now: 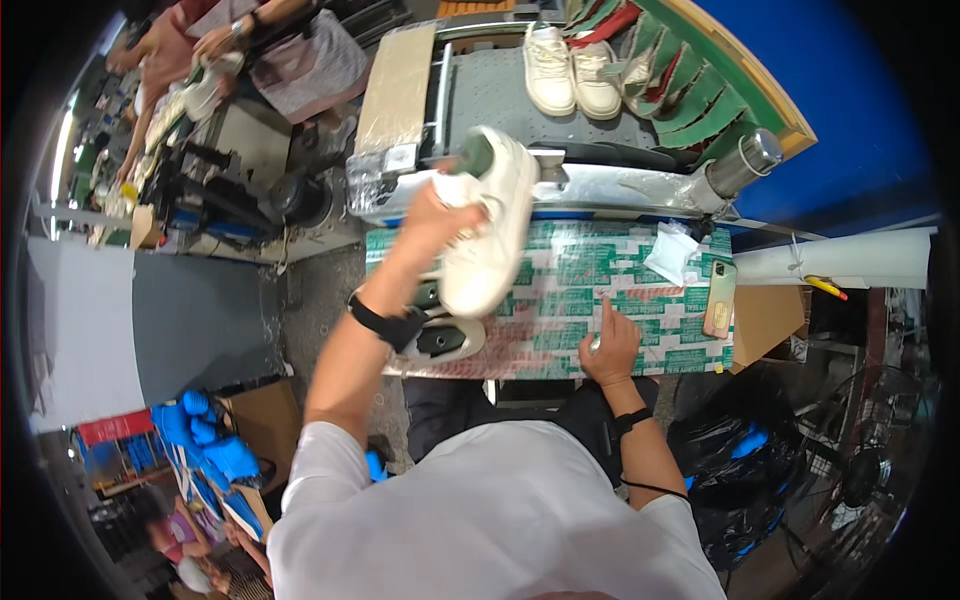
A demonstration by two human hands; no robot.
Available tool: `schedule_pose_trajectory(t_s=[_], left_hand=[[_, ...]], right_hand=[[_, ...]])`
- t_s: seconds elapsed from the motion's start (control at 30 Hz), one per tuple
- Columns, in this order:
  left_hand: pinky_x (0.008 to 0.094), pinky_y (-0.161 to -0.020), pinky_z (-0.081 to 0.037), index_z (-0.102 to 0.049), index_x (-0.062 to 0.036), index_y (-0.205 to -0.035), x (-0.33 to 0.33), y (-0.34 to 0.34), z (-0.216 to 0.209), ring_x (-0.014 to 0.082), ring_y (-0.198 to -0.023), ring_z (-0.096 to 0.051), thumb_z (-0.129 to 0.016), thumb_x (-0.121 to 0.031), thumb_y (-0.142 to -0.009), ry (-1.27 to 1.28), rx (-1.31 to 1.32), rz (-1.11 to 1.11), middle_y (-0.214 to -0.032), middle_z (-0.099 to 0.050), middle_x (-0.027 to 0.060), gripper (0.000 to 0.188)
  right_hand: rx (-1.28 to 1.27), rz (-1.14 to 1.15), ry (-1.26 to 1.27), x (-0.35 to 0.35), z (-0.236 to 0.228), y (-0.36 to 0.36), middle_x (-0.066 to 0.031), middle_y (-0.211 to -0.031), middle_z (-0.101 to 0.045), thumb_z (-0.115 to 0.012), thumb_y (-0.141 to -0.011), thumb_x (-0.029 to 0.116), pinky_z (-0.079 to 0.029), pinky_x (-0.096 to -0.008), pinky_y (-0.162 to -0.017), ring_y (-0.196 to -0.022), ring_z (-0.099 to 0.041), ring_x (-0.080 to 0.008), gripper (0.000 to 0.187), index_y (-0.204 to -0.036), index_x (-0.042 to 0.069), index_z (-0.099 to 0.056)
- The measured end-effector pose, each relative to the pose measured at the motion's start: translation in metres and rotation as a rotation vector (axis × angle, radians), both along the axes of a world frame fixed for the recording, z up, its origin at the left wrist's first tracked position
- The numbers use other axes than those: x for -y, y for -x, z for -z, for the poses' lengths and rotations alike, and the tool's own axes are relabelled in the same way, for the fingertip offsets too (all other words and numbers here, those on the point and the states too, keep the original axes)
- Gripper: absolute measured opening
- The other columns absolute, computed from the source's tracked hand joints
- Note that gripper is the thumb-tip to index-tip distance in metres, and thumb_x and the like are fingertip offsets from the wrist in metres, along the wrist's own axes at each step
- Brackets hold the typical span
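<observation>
My left hand (437, 217) is closed on a cream sneaker (490, 255), held up over the near side of the conveyor with its toe pointing down toward me. A green lining shows at the sneaker's opening. Below it, at the left end of the table, lies another pale shoe (465, 340) with a dark inside, partly covered by my forearm. My right hand (612, 345) rests low over the table, index finger stretched forward and the other fingers curled. A small whitish spot shows at those curled fingers, too small to name.
A pair of cream sneakers (572, 70) stands on the grey conveyor belt (490, 90), beside hanging green flaps (690, 100). The green-and-white covered table (560, 300) holds a white packet (672, 253) and a phone (719, 298). Another person's hand (215, 42) works at far left.
</observation>
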State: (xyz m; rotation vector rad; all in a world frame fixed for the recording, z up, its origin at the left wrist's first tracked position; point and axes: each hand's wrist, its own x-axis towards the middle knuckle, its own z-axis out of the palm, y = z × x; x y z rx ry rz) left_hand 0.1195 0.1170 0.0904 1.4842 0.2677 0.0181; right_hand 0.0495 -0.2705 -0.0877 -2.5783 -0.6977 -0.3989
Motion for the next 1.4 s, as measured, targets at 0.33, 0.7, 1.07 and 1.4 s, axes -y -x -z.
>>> schedule_pose_trajectory(t_s=[0.33, 0.7, 1.07, 1.4], left_hand=[[0.0439, -0.122, -0.047, -0.051, -0.0058, -0.162, -0.233, -0.204, 0.013, 0.0373, -0.141, -0.063, -0.089, -0.016, -0.074, -1.165, -0.071, 0.212, -0.149, -0.067, 0.0246, 0.096], [0.0496, -0.126, -0.041, -0.045, 0.0147, -0.154, -0.033, -0.303, 0.096, 0.0484, -0.148, -0.050, -0.085, -0.045, -0.082, -0.990, -0.044, -0.194, -0.158, -0.050, 0.0369, 0.102], [0.0397, -0.123, -0.046, -0.011, 0.0163, -0.167, 0.038, -0.404, 0.133, 0.0441, -0.147, -0.053, -0.096, -0.060, -0.070, -0.678, -0.378, -0.201, -0.157, -0.050, 0.0315, 0.150], [0.0428, -0.097, -0.065, -0.067, 0.0096, -0.132, -0.004, -0.353, 0.071, 0.0312, -0.110, -0.080, -0.089, -0.043, -0.081, 0.007, -0.148, -0.224, -0.118, -0.079, 0.0195, 0.077]], right_hand=[[-0.117, -0.015, -0.030, -0.005, 0.005, 0.003, -0.0208, -0.126, -0.072, -0.071, -0.076, 0.021, -0.051, -0.0537, -0.095, -0.105, -0.068, -0.0435, 0.084, -0.156, 0.000, -0.057], [-0.118, -0.030, 0.092, -0.002, 0.010, 0.003, -0.0236, -0.129, -0.067, -0.066, -0.085, 0.021, -0.048, -0.0542, -0.101, -0.113, -0.064, -0.0419, 0.077, -0.156, -0.008, -0.056], [-0.102, -0.031, 0.097, 0.001, 0.008, 0.003, -0.0230, -0.127, -0.068, -0.065, -0.087, 0.024, -0.050, -0.0545, -0.098, -0.108, -0.065, -0.0407, 0.073, -0.152, -0.009, -0.059], [-0.073, -0.035, 0.076, -0.005, 0.007, 0.001, -0.0216, -0.127, -0.068, -0.066, -0.085, 0.022, -0.051, -0.0525, -0.096, -0.108, -0.066, -0.0399, 0.073, -0.151, -0.009, -0.060]])
